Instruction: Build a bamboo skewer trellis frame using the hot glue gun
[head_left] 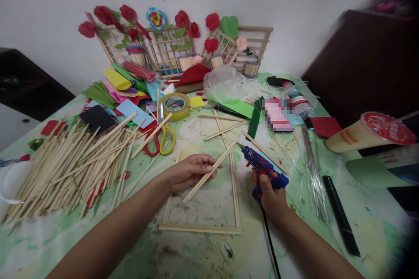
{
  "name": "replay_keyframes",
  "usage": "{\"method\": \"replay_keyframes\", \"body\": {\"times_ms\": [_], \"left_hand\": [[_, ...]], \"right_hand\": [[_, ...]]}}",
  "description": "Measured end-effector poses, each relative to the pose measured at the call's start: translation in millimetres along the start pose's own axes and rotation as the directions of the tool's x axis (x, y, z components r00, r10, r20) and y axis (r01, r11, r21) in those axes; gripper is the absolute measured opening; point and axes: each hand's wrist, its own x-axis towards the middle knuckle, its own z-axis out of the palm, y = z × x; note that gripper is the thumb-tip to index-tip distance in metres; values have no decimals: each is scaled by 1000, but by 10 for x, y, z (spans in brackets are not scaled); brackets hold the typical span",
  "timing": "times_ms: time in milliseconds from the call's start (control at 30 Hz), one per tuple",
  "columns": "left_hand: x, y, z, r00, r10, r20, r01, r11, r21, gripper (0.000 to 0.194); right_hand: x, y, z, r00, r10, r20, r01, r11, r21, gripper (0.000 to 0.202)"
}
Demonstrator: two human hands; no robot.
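Pinched in my left hand is a wooden stick pair, possibly two chopsticks side by side, slanting up to the right. My right hand grips a blue glue gun with a black cord trailing down. The gun's nozzle is close to the upper end of the held sticks; I cannot tell if they touch. Under my left hand lies a stick frame, with a bottom bar and a right side bar. More loose sticks lie just beyond it.
A large stick pile covers the left side. Scissors and a tape roll lie behind my left hand. To the right are thin wires, a black marker-like tube, a bottle and a drink cup. Flower-decorated lattices lean against the wall.
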Motion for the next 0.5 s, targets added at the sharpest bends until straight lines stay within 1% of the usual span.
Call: {"method": "replay_keyframes", "body": {"times_ms": [133, 300, 500], "left_hand": [[1, 2, -7, 1000, -6, -5, 6, 1000, 1, 25], [0, 8, -1, 1000, -7, -2, 7, 1000, -6, 26], [-10, 14, 3, 1000, -6, -12, 6, 1000, -5, 26]], "right_hand": [[14, -6, 11, 1000, -5, -11, 5, 1000, 19, 42], [22, -24, 15, 998, -17, -53, 16, 1000, -19, 43], [15, -34, 28, 1000, -9, -30, 9, 1000, -7, 43]]}}
